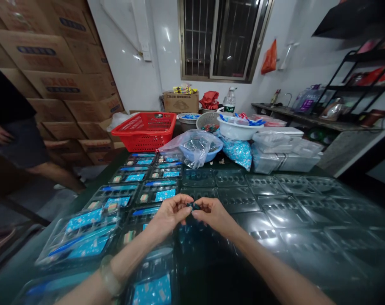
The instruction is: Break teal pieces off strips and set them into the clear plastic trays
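Dark-blue small piece (pixel 194 206): pinched between the fingertips of left hand (pixel 170 215) and right hand (pixel 214 214), both curled tight on it. Held well in front of the red basket (pixel 146 130), over clear plastic trays (pixel 275 212). Fingers cover most of it; its shape is too blurred to identify.

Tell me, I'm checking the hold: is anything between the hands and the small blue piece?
Nothing visible: left hand and right hand both pinch the small blue piece directly, above clear trays.

carton print (pixel 36 51) seemingly illegible
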The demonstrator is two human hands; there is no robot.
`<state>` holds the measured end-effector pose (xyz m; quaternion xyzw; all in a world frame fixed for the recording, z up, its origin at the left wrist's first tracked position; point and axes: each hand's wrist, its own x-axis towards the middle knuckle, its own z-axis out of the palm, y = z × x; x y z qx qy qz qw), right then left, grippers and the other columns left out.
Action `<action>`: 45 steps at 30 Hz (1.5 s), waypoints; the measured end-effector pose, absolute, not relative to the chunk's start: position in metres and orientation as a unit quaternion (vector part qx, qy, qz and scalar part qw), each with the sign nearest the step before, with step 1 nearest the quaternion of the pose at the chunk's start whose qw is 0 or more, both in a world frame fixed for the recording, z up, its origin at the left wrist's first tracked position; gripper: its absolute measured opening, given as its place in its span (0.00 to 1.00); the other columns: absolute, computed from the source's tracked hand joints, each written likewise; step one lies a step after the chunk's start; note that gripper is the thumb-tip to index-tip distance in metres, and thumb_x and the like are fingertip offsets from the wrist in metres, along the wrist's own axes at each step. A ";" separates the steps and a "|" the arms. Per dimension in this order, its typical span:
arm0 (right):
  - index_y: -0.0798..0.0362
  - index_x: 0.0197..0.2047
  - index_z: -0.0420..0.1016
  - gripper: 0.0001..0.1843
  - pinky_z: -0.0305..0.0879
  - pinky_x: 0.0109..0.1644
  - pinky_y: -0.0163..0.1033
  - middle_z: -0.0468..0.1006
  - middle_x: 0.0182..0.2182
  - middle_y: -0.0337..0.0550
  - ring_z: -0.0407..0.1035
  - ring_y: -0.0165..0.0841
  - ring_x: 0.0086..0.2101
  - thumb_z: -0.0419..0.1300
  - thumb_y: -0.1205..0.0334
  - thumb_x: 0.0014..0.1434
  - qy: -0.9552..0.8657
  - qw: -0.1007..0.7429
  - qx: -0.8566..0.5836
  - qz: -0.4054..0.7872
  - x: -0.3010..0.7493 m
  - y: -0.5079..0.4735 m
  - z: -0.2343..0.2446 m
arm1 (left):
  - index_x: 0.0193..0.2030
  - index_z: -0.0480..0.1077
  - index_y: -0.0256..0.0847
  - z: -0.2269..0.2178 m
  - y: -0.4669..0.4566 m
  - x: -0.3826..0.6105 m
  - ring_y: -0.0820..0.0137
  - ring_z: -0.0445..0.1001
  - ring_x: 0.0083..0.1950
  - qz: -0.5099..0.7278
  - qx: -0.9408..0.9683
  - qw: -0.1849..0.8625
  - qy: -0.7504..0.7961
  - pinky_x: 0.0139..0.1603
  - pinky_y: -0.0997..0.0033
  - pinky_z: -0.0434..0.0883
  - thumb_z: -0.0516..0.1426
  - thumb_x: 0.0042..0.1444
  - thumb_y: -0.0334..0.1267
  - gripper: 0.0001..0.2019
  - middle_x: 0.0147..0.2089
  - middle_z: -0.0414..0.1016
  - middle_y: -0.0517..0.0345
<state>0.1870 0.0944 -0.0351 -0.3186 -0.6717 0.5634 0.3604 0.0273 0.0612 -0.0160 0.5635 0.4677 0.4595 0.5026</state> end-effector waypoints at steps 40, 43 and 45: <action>0.54 0.35 0.69 0.06 0.59 0.34 0.33 0.68 0.30 0.40 0.63 0.27 0.30 0.53 0.69 0.55 -0.765 0.498 -0.312 0.265 0.206 0.071 -0.029 | 0.34 0.71 0.37 0.010 0.061 0.046 0.79 0.62 0.21 0.415 0.630 0.480 0.446 0.20 0.78 0.61 0.59 0.46 0.36 0.08 0.30 0.65 0.59; 0.54 0.31 0.66 0.03 0.57 0.29 0.32 0.65 0.25 0.36 0.60 0.25 0.26 0.52 0.66 0.56 -0.719 0.475 -0.344 0.373 0.206 0.070 -0.025 | 0.34 0.70 0.37 0.008 0.060 0.047 0.79 0.60 0.20 0.410 0.622 0.486 0.457 0.19 0.80 0.57 0.58 0.48 0.38 0.08 0.24 0.63 0.63; 0.53 0.31 0.64 0.05 0.55 0.25 0.30 0.63 0.22 0.34 0.58 0.24 0.22 0.52 0.62 0.57 -0.664 0.456 -0.344 0.481 0.206 0.071 -0.023 | 0.34 0.69 0.37 0.007 0.059 0.046 0.80 0.58 0.20 0.411 0.610 0.509 0.447 0.19 0.81 0.55 0.58 0.49 0.38 0.08 0.21 0.61 0.65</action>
